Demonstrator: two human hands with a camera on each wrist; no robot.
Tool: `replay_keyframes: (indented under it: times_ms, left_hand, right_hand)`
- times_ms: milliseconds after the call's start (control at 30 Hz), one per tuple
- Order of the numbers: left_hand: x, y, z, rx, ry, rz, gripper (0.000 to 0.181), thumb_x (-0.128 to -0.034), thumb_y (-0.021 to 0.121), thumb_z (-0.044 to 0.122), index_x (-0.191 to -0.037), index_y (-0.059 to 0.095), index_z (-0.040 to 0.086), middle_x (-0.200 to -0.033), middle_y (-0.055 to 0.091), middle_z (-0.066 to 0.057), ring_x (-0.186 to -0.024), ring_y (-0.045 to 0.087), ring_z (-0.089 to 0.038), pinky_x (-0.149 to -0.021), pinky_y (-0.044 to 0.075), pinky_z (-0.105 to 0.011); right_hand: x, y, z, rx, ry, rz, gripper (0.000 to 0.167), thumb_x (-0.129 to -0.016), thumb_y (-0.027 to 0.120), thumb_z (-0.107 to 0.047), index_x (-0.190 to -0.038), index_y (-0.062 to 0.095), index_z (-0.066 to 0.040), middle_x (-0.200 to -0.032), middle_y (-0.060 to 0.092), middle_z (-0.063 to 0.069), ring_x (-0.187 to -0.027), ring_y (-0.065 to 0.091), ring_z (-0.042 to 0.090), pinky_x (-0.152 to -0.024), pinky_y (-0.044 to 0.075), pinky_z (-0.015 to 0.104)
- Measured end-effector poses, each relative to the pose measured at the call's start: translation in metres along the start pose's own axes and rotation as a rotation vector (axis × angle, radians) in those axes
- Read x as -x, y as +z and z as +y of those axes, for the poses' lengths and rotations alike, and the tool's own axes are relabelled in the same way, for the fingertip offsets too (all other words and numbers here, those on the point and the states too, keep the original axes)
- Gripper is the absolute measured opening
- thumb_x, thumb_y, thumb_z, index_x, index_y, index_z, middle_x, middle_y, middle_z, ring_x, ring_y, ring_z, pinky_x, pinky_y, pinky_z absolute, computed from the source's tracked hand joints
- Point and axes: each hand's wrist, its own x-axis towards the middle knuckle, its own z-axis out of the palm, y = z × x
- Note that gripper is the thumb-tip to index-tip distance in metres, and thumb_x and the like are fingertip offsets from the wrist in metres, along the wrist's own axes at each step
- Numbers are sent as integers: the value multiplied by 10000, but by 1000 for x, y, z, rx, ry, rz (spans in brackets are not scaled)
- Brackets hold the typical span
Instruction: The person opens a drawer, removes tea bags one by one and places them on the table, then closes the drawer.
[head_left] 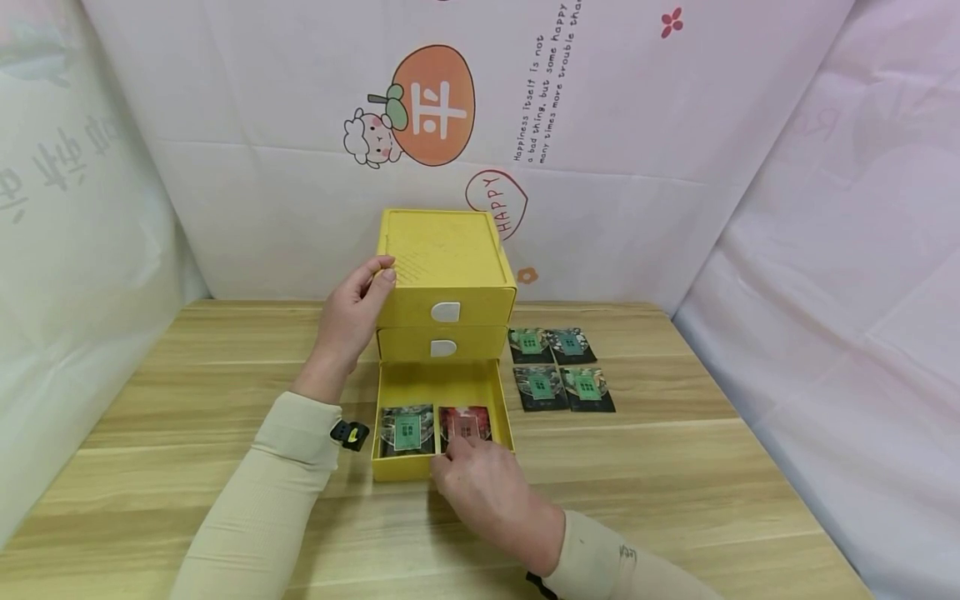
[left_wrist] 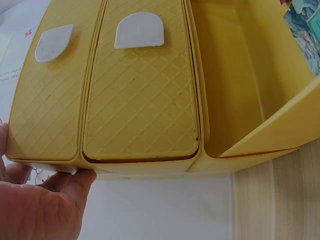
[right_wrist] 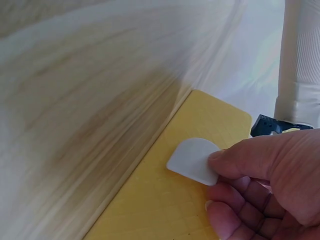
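Observation:
A yellow three-drawer box (head_left: 446, 250) stands on the table with its bottom drawer (head_left: 506, 408) pulled out. My left hand (head_left: 354, 312) grips the box's upper left edge, fingers curled over the corner. In the right wrist view, my right hand (right_wrist: 265, 185) pinches the white pull tab (right_wrist: 192, 159) on the bottom drawer's front, with the thumb on the tab and the other fingers curled. Inside that drawer lie a green-labelled sachet (head_left: 407, 431) at left and a red sachet (head_left: 464, 421) at right, the latter partly hidden by my right hand.
Several dark sachets with green or blue labels (head_left: 562, 371) lie grouped on the wooden table (head_left: 660, 467) right of the box. The upper two drawers are closed, each with a white tab (left_wrist: 140, 31). Printed white cloth (head_left: 300, 92) hangs behind and at both sides.

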Motion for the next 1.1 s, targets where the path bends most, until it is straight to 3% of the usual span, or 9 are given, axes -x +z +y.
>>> replay_keyframes:
  times_ms: [200,367,500,667,900,1000,1100]
  left_hand:
    - [0,0,1,1,-2,-2,520,-1082,494,523,-1531,536,264,-1460,578,-46,-1161,503,-223,-923,399,-388]
    - [0,-1,1,0,3,-1,537,-1072,497,551,-1518,551,257,-1505,560,-26,-1227,523,-236,-981,409,-410]
    - [-1,-1,-1,-2,2,5,536,-1072,493,557,-1511,558,257,-1491,570,-24,-1208,527,-213,-973,418,-398]
    - [-1,-1,-1,-7,2,10,533,-1074,488,556,-1511,559,258,-1453,589,-37,-1146,516,-210,-920,413,-383]
    - [0,-1,0,-1,2,5,532,-1072,500,548,-1511,559,253,-1522,555,-18,-1254,529,-217,-1014,424,-421]
    - [0,-1,1,-4,1,6,521,-1076,499,539,-1510,559,258,-1519,557,-19,-1251,530,-218,-1009,427,-425]
    - [0,-1,1,-4,1,5,521,-1075,499,542,-1509,561,261,-1510,562,-15,-1223,530,-214,-974,425,-404]
  right_hand:
    - [0,-3,-1,-6,1,-10,153,-874,799,-94,-767,722,-173,-650,535,-48,-553,477,73,-477,419,216]
    - [0,-4,-1,-5,7,-3,169,-845,782,-39,-766,729,-179,-647,543,-53,-551,477,66,-470,410,207]
    - [-1,-4,0,-17,10,14,242,-797,747,43,-751,732,-194,-631,550,-64,-544,478,54,-456,377,191]
    - [-1,-4,1,-41,10,17,245,-820,748,31,-749,733,-204,-634,591,-77,-546,511,42,-453,384,188]
    - [-6,-5,5,-33,8,146,314,-788,739,-24,-607,571,-218,-541,491,-104,-481,421,6,-410,272,174]
    - [-9,-7,9,-48,15,168,269,-823,801,-125,-644,626,-221,-572,568,-110,-508,506,8,-424,375,180]
    - [-12,-12,14,-113,38,155,158,-842,850,-194,-753,720,-207,-689,686,-96,-623,627,35,-537,513,201]
